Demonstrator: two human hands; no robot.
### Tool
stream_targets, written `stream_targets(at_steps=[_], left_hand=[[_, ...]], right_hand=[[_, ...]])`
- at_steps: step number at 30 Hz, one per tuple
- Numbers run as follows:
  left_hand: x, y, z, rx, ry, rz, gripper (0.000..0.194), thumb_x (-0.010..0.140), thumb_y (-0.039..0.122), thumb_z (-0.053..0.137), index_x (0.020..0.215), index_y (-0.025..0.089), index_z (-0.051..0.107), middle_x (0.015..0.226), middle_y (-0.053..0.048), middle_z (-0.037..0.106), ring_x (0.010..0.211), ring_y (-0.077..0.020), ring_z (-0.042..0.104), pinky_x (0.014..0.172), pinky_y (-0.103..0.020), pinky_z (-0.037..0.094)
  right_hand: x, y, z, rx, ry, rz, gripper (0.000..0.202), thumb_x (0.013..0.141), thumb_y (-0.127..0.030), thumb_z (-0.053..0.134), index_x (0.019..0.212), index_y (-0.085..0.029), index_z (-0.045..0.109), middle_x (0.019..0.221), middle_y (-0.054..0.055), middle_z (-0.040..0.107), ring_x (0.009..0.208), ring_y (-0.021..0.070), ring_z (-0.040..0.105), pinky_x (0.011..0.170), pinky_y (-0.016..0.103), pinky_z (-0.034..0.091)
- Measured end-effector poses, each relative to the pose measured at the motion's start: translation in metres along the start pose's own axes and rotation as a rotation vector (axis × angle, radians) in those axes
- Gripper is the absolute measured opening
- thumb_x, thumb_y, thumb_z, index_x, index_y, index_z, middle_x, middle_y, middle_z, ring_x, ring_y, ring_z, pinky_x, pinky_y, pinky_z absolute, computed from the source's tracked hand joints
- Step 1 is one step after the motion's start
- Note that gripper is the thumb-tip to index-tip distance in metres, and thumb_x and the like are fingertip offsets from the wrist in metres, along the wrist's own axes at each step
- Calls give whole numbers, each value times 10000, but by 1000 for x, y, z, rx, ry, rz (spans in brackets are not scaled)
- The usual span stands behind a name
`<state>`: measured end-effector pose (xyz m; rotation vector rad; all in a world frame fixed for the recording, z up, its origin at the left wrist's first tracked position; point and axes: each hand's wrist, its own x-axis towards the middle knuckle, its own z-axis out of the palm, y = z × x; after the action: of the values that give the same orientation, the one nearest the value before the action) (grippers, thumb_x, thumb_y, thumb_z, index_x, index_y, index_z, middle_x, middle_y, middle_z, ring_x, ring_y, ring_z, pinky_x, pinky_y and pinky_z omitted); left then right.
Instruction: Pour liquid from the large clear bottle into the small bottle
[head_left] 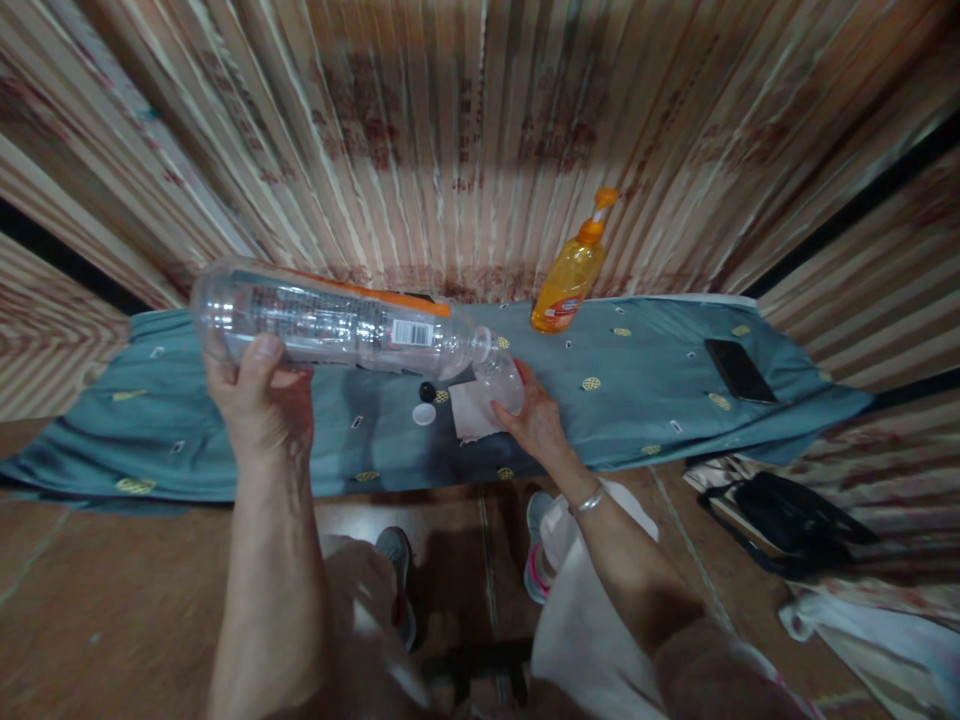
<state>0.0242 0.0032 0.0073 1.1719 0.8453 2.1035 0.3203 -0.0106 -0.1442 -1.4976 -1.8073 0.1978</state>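
Large clear bottle [330, 325] is tilting nearly level above the table's [645, 400] left rear edge, your left fingers [264, 352] wrapping its base while your right fingers [531, 392] are curling around the small bottle [504, 385], apparently keeping both necks aligned.

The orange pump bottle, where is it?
The orange pump bottle stands near the cloth's far edge, right of the small bottle in the right hand.

A blue-green cloth [630, 400] with yellow prints covers the long table. An orange pump bottle [568, 285] stands near the back edge; a dark phone [739, 371] lies toward the right end. Near the middle, a round white lid [424, 414] and small black cap [427, 392] lie beside pale paper [472, 412]
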Motion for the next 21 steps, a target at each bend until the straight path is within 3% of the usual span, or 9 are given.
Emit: stream_targets(at_steps=[7,16,21], left_hand=[[2,-4,-3,2,-11,29,650,462,486,941,1065,313,768,1163,-32,723,1109,-266,678,1044,-494,542],[3,-6,-7,15,-9,3,671,459,495,944,1085,324,769,1162,-24,726,1081,-249,682,1020,-469,561],[2,-6,-5,12,-18,19,558,488,492,928,1003,322,792,1111,-12,746,1009,-222,686,1008,-454,569]], right_hand=[[0,2,1,-3,5,-20,764,891,-393,718,1546,-130,426,1447,219,670,1298,341,690,1065,488,593],[0,2,1,-2,15,-19,767,875,-376,729,1537,-119,439,1446,219,672,1287,341,697,1059,480,599],[0,1,1,5,15,-14,766,874,-365,727,1536,-112,436,1444,224,673,1284,341,700,1060,475,599]])
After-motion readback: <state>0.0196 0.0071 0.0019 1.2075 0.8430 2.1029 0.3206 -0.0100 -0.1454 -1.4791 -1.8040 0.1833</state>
